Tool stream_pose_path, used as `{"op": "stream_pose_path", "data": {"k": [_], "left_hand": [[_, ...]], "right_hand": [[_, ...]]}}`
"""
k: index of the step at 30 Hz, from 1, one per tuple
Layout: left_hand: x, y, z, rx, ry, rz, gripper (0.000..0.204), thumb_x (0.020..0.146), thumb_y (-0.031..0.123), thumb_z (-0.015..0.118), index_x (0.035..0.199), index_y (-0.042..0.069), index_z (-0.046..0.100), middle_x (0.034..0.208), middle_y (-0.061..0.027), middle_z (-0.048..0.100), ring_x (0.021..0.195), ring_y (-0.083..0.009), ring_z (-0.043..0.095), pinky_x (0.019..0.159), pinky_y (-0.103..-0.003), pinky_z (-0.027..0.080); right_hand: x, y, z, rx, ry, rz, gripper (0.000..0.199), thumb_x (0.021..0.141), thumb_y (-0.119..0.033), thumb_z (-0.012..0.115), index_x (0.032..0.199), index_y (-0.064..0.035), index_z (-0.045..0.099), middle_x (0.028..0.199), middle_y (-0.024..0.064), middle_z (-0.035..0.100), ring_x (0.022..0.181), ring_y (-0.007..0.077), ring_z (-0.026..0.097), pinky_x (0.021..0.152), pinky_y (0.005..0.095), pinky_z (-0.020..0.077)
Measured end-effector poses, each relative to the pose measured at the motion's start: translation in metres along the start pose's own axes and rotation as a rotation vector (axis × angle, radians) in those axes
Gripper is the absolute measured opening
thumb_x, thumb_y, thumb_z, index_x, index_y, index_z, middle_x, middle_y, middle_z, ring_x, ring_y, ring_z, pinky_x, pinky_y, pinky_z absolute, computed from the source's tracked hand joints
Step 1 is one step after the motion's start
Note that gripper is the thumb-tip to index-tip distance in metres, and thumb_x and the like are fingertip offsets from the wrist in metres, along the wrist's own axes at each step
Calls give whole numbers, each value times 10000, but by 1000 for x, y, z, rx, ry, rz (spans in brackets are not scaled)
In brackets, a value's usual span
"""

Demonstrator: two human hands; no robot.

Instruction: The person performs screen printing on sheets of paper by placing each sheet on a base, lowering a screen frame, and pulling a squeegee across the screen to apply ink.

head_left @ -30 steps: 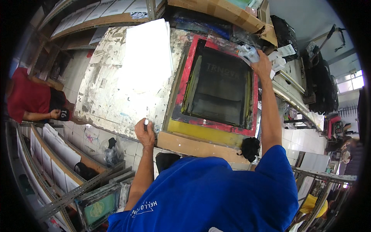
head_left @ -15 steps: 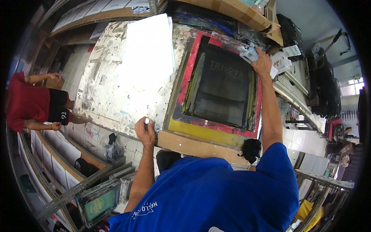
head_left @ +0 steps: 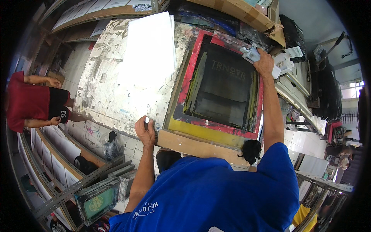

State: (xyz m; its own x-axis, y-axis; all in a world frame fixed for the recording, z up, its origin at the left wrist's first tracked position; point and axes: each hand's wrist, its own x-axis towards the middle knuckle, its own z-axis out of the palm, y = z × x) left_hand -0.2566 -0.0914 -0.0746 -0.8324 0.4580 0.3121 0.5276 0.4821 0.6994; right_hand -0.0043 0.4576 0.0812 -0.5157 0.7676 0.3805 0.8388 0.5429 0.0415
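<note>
A screen-printing frame (head_left: 185,89) with a red and yellow border and dark mesh lies on the paint-stained table (head_left: 104,89). My left hand (head_left: 145,130) is closed around a small dark knob or handle at the table's near edge, beside the frame's near-left corner. My right hand (head_left: 264,62) reaches across to the frame's far right corner and grips a white squeegee-like tool (head_left: 252,55) there. A stack of white sheets (head_left: 148,48) lies on the table to the left of the frame.
A person in a red shirt and black shorts (head_left: 33,102) stands at the left by the table's end. Shelving with framed screens (head_left: 96,199) runs below left. Cardboard boxes (head_left: 247,11) and cluttered benches line the far and right sides.
The view has shifted slightly; both of my hands keep their places. The person in red has moved further along the left side.
</note>
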Motion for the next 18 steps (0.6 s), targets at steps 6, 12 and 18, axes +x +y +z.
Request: {"op": "stream_pose_path", "data": {"k": [6, 12, 18], "left_hand": [[0, 2, -1, -16, 3, -13, 300, 916, 201, 724, 1146, 17, 667, 1118, -144, 675, 1044, -339, 586, 935, -445, 453], [0, 2, 0, -8, 18, 9, 307, 908, 200, 734, 1148, 20, 669, 1111, -144, 675, 1035, -335, 586, 936, -443, 454], [0, 2, -1, -20, 8, -5, 303, 897, 190, 740, 1138, 20, 667, 1107, -144, 674, 1050, -336, 585, 953, -442, 450]], "right_hand": [[0, 0, 4, -2, -4, -12, 534, 722, -129, 665, 1252, -191, 662, 1143, 124, 701, 1095, 365, 645, 913, 500, 483], [1, -3, 3, -28, -10, -4, 525, 718, -131, 664, 1240, -192, 666, 1124, 119, 707, 1080, 350, 654, 904, 490, 486], [1, -3, 4, -33, 1, -15, 531, 719, -125, 658, 1244, -198, 667, 1133, 113, 710, 1084, 347, 656, 904, 489, 487]]}}
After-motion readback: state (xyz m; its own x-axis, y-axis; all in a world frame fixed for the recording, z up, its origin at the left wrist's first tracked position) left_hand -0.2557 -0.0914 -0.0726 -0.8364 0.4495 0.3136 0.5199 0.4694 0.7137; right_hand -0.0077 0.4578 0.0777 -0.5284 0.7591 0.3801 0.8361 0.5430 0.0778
